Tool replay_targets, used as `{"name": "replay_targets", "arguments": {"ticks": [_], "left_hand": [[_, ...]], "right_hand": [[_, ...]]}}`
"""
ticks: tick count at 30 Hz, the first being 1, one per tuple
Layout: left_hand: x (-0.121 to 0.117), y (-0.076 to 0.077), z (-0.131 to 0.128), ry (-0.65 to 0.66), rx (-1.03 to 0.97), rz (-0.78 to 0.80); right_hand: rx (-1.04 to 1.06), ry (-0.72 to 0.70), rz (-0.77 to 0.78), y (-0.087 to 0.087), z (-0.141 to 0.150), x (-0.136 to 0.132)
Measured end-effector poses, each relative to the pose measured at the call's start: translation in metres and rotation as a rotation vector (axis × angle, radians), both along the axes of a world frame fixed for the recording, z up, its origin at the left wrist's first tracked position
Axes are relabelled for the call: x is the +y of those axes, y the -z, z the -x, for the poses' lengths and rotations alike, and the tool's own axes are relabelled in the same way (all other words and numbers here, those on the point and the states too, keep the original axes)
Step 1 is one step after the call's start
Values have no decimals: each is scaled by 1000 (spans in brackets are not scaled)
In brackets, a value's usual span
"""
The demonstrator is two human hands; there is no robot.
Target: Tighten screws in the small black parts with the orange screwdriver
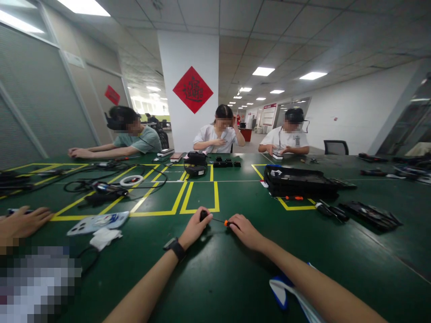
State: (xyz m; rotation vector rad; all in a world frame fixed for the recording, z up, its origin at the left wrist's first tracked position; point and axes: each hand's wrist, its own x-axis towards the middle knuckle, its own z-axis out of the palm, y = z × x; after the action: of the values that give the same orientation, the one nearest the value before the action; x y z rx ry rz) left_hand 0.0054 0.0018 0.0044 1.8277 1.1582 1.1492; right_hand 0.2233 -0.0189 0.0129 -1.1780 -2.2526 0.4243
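Observation:
Above the green table, my right hand [247, 232] is closed around an orange-and-black screwdriver [226, 223]. Its thin shaft points left, towards my other hand. My left hand [193, 229], with a dark watch on its wrist, is closed on a small black rounded object [203, 215]. Fingers cover part of that object, so its kind is unclear. Whether the screwdriver's tip touches it, I cannot tell.
Yellow tape marks the green table [215, 282]. A black plastic housing [299, 180] and a circuit board assembly [368, 215] lie right. Left are a phone [98, 223], crumpled tissue [105, 237], cables and another person's hand [28, 220]. Several people sit around the table.

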Motion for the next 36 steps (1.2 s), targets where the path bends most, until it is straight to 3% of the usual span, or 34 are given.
{"name": "replay_targets", "arguments": {"ticks": [5, 8, 12, 36], "left_hand": [[4, 2, -1, -5, -29, 21], [6, 3, -1, -4, -17, 10], [6, 4, -1, -15, 12, -12], [1, -1, -2, -3, -10, -64]], "right_hand": [[41, -24, 145, 1, -2, 16], [155, 60, 63, 10, -1, 15], [186, 58, -22, 16, 2, 8], [127, 55, -106, 12, 3, 2]]}}
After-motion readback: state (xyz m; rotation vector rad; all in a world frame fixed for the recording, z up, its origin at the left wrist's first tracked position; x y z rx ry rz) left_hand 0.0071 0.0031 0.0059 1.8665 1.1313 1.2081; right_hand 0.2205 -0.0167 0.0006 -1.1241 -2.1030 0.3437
